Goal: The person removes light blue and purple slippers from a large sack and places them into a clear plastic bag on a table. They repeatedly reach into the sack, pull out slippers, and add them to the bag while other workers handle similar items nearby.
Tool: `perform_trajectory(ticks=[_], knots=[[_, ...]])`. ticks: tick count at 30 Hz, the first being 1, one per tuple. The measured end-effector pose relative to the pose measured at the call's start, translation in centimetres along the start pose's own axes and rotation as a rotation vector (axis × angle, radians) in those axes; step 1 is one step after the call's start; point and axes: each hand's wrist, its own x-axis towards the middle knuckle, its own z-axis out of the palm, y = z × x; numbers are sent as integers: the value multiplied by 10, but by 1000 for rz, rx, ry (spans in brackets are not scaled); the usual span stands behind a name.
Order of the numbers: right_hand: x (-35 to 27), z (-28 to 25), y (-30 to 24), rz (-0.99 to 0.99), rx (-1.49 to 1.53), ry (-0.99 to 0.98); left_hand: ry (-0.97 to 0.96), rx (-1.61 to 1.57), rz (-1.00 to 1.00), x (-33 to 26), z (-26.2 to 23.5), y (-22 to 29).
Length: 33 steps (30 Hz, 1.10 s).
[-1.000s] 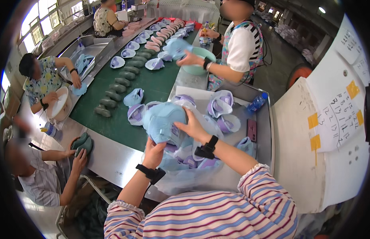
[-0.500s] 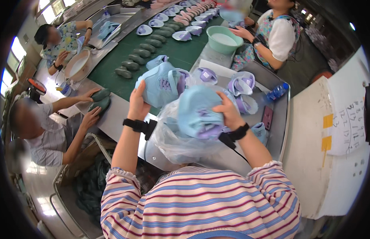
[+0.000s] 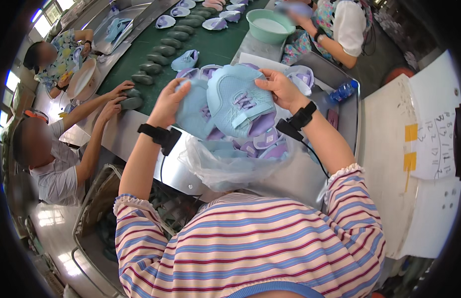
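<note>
Both hands are raised over the metal table, each with a light blue shoe upper. My left hand (image 3: 168, 104) grips the left shoe upper (image 3: 193, 111) at its outer edge. My right hand (image 3: 282, 90) pinches the top right edge of the other shoe upper (image 3: 235, 94), which shows purple laces and a purple lining. The right piece overlaps the left one and hides part of it. Below them lies a clear plastic bag (image 3: 210, 171), with more blue and purple uppers (image 3: 265, 139) in and around it. Another blue upper (image 3: 185, 60) lies just beyond my left hand.
Dark shoe lasts (image 3: 163, 50) stand in a row along the green table (image 3: 126, 79). A green basin (image 3: 270, 27), a blue bottle (image 3: 343, 93) and a phone (image 3: 332, 119) are to the right. Co-workers sit left and far right. A bin (image 3: 86, 218) stands at lower left.
Both uppers have come together, the right one moving up and left over the other. The right upper has turned so its laces face me. My view has shifted slightly.
</note>
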Motion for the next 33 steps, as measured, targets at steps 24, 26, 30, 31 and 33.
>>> perform_trajectory(ticks=[24,26,30,31,33], knots=[[136,-48,82,80,-209,758,999,100,654,144,-345,-40],[106,-40,65,-7,-326,427,1109,108,321,173,-310,-20],[47,9,61,279,-319,-210,315,31,125,148,-169,-10],[39,16,68,401,-400,-404,-23,-56,23,123,-115,-4],[27,20,87,679,-521,-525,-579,213,-121,83,-41,-24]])
